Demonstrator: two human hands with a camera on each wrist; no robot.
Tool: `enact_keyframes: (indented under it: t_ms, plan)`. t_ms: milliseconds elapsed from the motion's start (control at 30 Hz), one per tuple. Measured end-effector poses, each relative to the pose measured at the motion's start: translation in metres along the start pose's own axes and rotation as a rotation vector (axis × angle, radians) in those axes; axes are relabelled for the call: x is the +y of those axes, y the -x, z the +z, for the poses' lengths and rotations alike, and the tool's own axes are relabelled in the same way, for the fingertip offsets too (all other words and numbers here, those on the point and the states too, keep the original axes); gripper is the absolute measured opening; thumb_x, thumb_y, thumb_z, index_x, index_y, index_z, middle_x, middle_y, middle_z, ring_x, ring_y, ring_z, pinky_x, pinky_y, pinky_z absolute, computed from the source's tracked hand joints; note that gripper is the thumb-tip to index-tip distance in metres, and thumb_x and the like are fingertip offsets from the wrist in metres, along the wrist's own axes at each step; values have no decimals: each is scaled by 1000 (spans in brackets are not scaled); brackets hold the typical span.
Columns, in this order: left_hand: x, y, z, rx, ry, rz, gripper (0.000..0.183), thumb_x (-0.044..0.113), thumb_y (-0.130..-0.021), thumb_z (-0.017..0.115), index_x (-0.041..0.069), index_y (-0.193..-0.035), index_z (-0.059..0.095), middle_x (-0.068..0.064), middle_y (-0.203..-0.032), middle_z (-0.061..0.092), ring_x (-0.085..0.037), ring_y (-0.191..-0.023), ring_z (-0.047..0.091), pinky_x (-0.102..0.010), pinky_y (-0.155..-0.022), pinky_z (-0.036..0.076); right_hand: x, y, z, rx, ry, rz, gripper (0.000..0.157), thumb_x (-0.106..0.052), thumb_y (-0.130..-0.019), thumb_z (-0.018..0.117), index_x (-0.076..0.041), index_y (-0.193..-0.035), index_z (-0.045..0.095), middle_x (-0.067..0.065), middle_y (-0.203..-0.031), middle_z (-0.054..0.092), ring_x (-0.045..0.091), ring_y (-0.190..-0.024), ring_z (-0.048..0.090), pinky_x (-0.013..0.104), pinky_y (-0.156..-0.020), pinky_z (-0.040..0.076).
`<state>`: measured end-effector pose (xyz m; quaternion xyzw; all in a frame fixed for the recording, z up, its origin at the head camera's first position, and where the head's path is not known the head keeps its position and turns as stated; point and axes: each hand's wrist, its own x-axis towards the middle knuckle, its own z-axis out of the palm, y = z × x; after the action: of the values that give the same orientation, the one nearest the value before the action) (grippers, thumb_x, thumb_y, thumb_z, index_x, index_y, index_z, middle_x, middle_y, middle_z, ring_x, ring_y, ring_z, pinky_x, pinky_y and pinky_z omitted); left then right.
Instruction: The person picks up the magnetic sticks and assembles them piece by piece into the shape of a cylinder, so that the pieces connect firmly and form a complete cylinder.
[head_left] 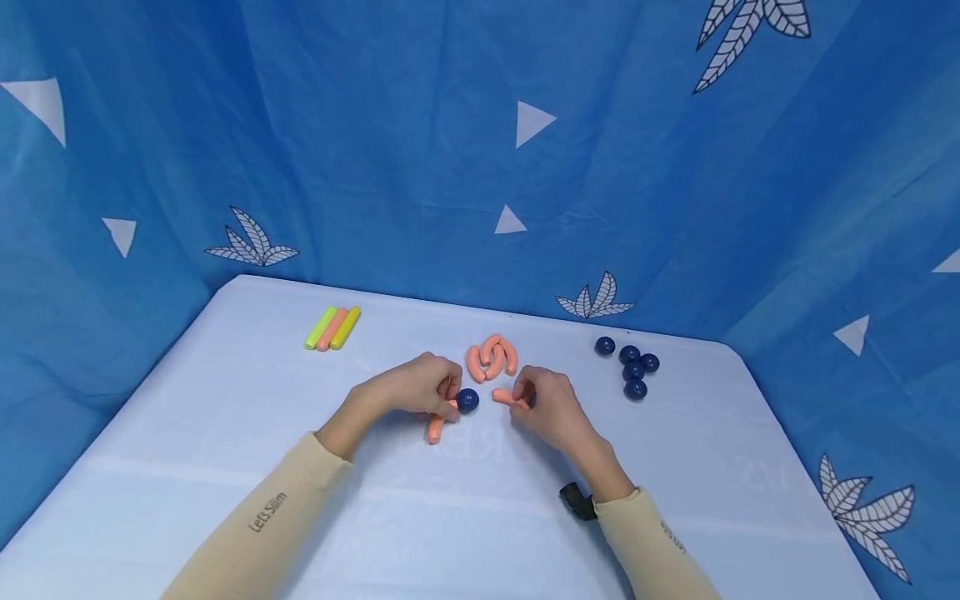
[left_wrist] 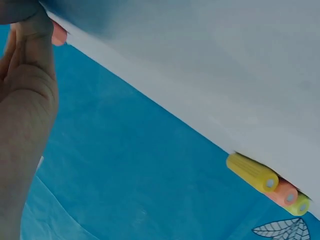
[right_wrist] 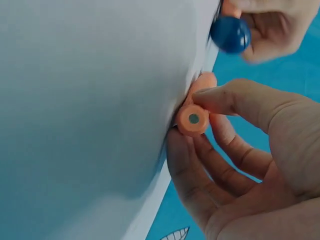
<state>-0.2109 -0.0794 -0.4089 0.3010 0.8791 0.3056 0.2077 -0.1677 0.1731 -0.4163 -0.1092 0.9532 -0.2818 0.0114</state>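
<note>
My left hand [head_left: 420, 386] holds an orange magnetic building rod [head_left: 435, 429] low over the white table, fingers and thumb around its far end. Right beside those fingertips sits a dark blue ball [head_left: 467, 400], which also shows next to the left hand in the right wrist view. My right hand [head_left: 551, 404] pinches a short curved orange rod [right_wrist: 193, 119] between thumb and fingers; a grey metal spot marks the end facing the camera. Just beyond both hands, several curved orange rods [head_left: 495, 367] lie in a cluster. The left wrist view hides most of the left hand's rod.
Three straight rods, light green [head_left: 321, 327], orange [head_left: 332, 329] and yellow [head_left: 346, 327], lie side by side at the back left. Several dark blue balls [head_left: 633, 372] are grouped at the back right. A blue patterned curtain [head_left: 420, 167] surrounds the white table [head_left: 187, 400].
</note>
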Motion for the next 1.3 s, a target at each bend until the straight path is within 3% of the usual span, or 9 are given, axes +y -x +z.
enact_keyframes:
  t_ms: [233, 433, 533, 600, 733, 867, 1033, 1167, 1300]
  plan:
    - [9, -3, 8, -5, 18, -2, 32, 25, -91, 86, 14, -109, 62, 0, -59, 61, -15, -46, 58, -26, -50, 43, -7, 3, 7, -34, -69, -101, 23, -4, -87, 85, -13, -92, 64, -3, -85, 65, 13, -79, 61, 28, -71, 53]
    - [17, -3, 18, 111, -133, 91, 32, 38, -90, 85, 17, -99, 64, 6, -65, 51, -9, -60, 48, -26, -58, 37, -10, 5, 9, -69, -116, -222, 19, -2, -90, 81, -13, -92, 66, -3, -90, 66, 13, -86, 67, 33, -78, 60]
    - [19, -5, 24, 172, -212, 142, 25, 35, -92, 83, 19, -89, 65, 7, -68, 52, -8, -64, 48, -25, -60, 38, -9, 4, 9, -88, -140, -271, 16, -4, -91, 80, -14, -93, 68, -4, -92, 67, 12, -89, 69, 34, -81, 61]
    - [19, -6, 25, 189, -228, 138, 24, 31, -94, 82, 20, -82, 64, 7, -67, 54, -8, -63, 49, -25, -60, 39, -8, 3, 8, -82, -146, -268, 14, -6, -93, 80, -15, -93, 69, -6, -92, 68, 10, -88, 69, 33, -80, 61]
    - [18, -5, 23, 178, -209, 83, 29, 30, -95, 81, 20, -76, 61, 6, -60, 51, -9, -58, 49, -24, -57, 38, -3, 0, 4, -18, -124, -219, 9, -10, -96, 77, -16, -93, 71, -6, -91, 70, 9, -86, 67, 28, -78, 60]
    - [15, -4, 17, 131, -177, 38, 31, 34, -95, 80, 19, -76, 62, 6, -59, 51, -10, -57, 50, -24, -57, 39, 10, -5, -7, 114, -89, -152, 6, -7, -96, 75, -10, -100, 72, 3, -96, 73, 18, -91, 70, 35, -81, 62]
    - [11, -1, 9, 84, -145, 10, 30, 32, -95, 80, 17, -76, 63, 4, -62, 58, -11, -59, 55, -25, -59, 42, 38, -12, -27, 272, -32, -26, 39, -8, -97, 73, 0, -135, 63, 21, -138, 64, 38, -126, 62, 51, -105, 54]
    - [7, 3, 2, 52, -134, -21, 27, 29, -95, 81, 16, -79, 65, 3, -65, 59, -11, -60, 54, -25, -60, 43, 59, -14, -41, 247, 40, 102, 64, -15, -100, 70, 1, -156, 43, 25, -167, 32, 46, -152, 35, 61, -122, 33]
    - [3, 5, -3, 11, -118, -46, 24, 27, -94, 81, 15, -81, 65, 4, -67, 58, -10, -59, 53, -25, -61, 42, 73, -15, -47, 156, 74, 182, 77, -21, -101, 70, 2, -163, 30, 28, -173, 11, 48, -160, 14, 63, -126, 22]
